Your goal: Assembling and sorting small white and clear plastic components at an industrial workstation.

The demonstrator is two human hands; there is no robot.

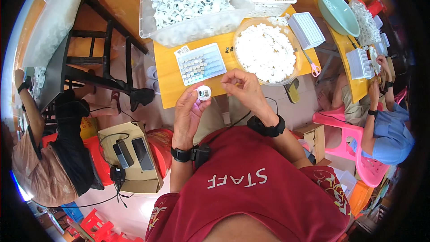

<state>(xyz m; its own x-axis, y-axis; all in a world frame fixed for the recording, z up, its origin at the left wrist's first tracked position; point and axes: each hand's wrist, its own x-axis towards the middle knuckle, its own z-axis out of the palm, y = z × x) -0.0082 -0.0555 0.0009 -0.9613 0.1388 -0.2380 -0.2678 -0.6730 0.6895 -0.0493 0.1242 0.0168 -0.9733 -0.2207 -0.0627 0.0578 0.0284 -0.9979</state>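
Observation:
My left hand (190,110) pinches a small round white plastic part (204,92) between thumb and fingers. A dark slot and a metallic piece show on that part's face. To its right, my right hand (247,90) is raised with thumb and forefinger drawn together; whatever lies between them, if anything, is too small to make out. Just beyond both hands on the wooden table (169,95) lies a shallow white tray (218,50) with rows of small round silvery pieces (195,68). Right of it stands a round clear tub (296,69) heaped with small white parts (264,49).
A large translucent bin (188,35) of white-and-grey parts stands at the back, beside a white perforated basket (275,6). Stacked white trays (307,29) and pink-handled scissors (315,70) lie right. A co-worker (387,127) sits far right, another person (45,161) left. A cardboard box (130,152) is lower left.

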